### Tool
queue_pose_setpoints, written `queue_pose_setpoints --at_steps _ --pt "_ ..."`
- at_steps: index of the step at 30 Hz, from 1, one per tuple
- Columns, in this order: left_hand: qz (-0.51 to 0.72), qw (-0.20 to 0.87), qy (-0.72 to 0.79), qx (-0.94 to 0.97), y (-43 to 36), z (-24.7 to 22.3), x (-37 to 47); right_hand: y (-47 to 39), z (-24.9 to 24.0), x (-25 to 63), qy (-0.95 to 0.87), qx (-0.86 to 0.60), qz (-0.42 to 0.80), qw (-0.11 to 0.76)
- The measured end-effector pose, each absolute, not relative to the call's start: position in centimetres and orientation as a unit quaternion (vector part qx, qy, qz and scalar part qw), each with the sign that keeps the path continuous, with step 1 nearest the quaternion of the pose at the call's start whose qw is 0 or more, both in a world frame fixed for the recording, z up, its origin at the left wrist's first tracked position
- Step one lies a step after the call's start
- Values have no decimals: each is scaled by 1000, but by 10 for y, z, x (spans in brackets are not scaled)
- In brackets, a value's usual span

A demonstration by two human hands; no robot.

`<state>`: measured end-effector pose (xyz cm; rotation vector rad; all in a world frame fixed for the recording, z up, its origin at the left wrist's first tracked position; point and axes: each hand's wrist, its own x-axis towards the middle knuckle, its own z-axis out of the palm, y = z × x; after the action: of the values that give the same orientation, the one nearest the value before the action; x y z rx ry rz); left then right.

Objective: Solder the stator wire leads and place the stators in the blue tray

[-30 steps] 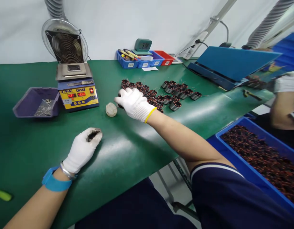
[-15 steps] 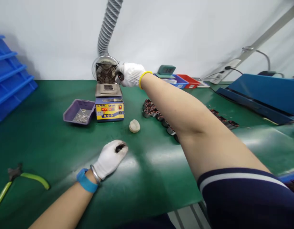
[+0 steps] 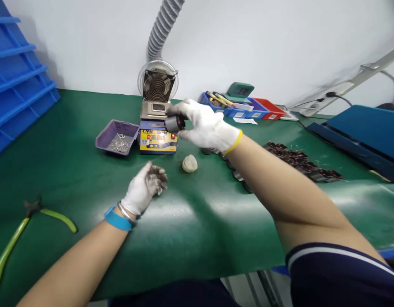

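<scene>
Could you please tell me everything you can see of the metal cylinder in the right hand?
The metal cylinder is short, with a smooth, grey, metallic-looking outer wall. Its end towards the palm is dark, with hints of copper-coloured wire; finer detail is too small to make out. It is tipped on its side, held between the thumb and fingers of the gloved right hand, raised off the green tabletop. In this view it overlaps the right side of the yellow-and-blue unit; whether they touch is unclear.

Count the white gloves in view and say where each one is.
2. One is on the right hand, which holds a silver cylindrical part near the yellow-fronted machine; the other is on the left hand, near the whitish round block. Neither is hidden.
</scene>
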<state>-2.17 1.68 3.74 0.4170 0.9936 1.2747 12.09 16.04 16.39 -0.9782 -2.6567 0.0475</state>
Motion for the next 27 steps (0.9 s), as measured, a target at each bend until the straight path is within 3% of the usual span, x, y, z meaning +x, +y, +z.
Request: queue_pose_setpoints --at_steps 5,10,19,27 --pt "576 728 367 64 14 55 -31 100 142 153 -970 -216 -62 93" --pt "530 761 359 108 2 56 -25 72 149 160 -961 -263 -31 81" --pt "534 686 395 296 -9 52 -18 55 158 168 -963 -264 -34 45" --pt "503 597 454 428 -14 55 -14 50 156 180 -956 -285 -6 71"
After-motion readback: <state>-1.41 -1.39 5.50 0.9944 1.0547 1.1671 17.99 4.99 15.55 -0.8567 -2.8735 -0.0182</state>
